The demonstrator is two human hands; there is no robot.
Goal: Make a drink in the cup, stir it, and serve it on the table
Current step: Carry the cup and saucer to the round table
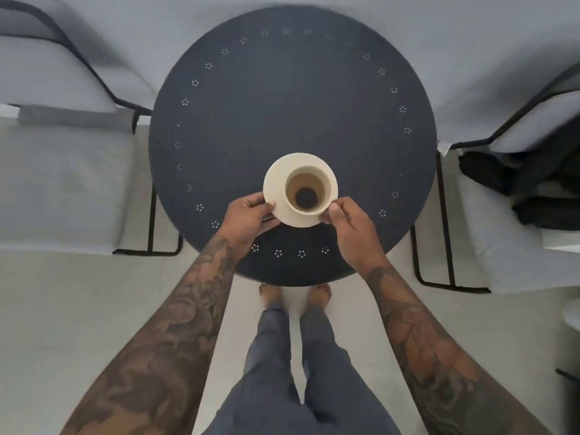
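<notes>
- Two tattooed forearms fill the lower frame, with grey trousers (301,372) and bare feet below them at the near edge of the table.
- Left hand (248,216) pinches the saucer (273,183) at its near-left rim, thumb on top and fingers curled beneath.
- Right hand (346,222) grips the near-right rim in the same way, thumb tip against the edge. Both hands are closed on the saucer, one at either side.
- Upright in the middle of that saucer stands the cup (308,192); dark drink sits low in it, with a tan film on the inner wall.
- Whether the saucer already rests on the round table (292,105) or hangs just above it, I cannot tell.
- Serving appears to be the step in hand, so the task looks nearly finished.
- Doing it well means keeping the saucer level, both sides lowered together, then sliding the lower fingers out sideways without tipping the rim.
- Cup and saucer look like smooth cream glazed ceramic, hard and probably slippery; the cup may skate if the saucer tilts.
- Matt, dark and finely textured, the tabletop carries a ring of small dotted perforations near its edge and should give a steady seat.
- Pale cushioned chairs on thin black metal frames (439,215) stand left and right; dark cloth (527,183) lies on the right one.
</notes>
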